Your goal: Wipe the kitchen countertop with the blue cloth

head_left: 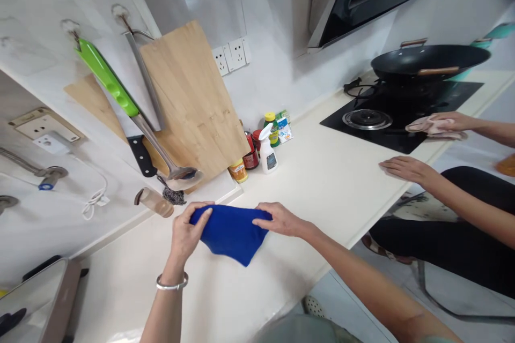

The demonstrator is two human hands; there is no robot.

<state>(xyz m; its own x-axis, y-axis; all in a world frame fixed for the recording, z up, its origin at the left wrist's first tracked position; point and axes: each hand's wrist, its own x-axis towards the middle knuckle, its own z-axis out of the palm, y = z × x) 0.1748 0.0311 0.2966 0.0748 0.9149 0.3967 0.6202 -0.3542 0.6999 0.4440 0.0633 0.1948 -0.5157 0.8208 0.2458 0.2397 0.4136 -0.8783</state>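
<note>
Head view: left hand (187,230) and right hand (281,220) pinched blue cloth (233,230), fingers nearly closed. White spray bottle (267,153) stood at one o'clock.

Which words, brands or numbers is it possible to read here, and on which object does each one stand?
No text is readable.
White spray bottle: label too small.
Yellow-capped bottle: label blurred.
Blue-and-white packet: print blurred.
Orange tub: lettering too small.
Red jar: label too small.
Wall sockets: small mark, unreadable.
</note>
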